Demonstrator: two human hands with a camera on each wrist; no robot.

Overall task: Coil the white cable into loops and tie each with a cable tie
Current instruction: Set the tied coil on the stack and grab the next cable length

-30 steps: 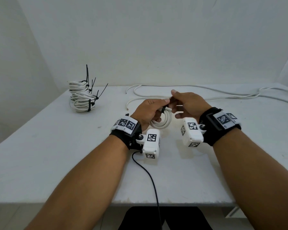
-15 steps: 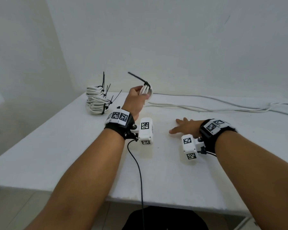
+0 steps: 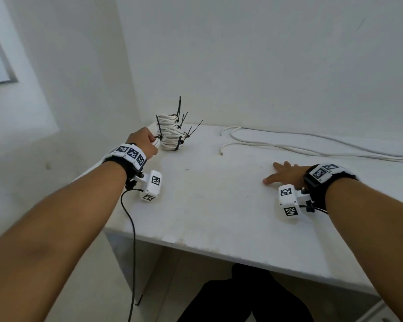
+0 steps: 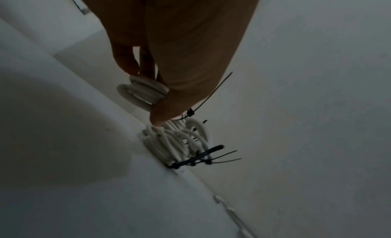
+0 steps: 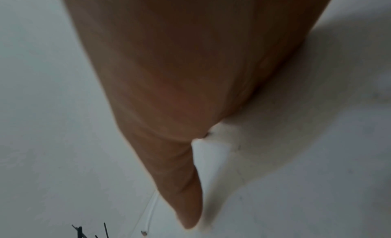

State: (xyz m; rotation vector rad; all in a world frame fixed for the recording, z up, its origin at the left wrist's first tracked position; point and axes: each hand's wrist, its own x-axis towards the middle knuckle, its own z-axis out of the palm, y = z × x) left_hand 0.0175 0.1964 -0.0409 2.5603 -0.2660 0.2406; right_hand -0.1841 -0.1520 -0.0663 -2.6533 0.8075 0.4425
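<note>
Head view shows the person's left hand (image 3: 142, 141) reaching to the far left corner of the white table (image 3: 219, 205), its fingers curled round a small tied coil (image 4: 143, 92) of white cable; the left wrist view has the fingers (image 4: 127, 61) and thumb gripping that coil, a black cable tie (image 4: 208, 96) jutting from it. The coil sits just beside, and appears to touch, the stack of finished coils (image 3: 171, 133), whose black tie tails (image 3: 179, 106) stick up and out. The right hand (image 3: 285, 173) lies palm down on the tabletop, well apart from the stack, fingers straight and spread, holding nothing; the right wrist view shows one straight finger (image 5: 182, 183) against the white surface. Beyond the right hand, the loose white cable (image 3: 289, 145) runs uncoiled along the back of the table toward the right edge, its cut end (image 3: 222, 153) lying between the stack and the right hand. White walls (image 3: 265, 66) stand behind the table.
</note>
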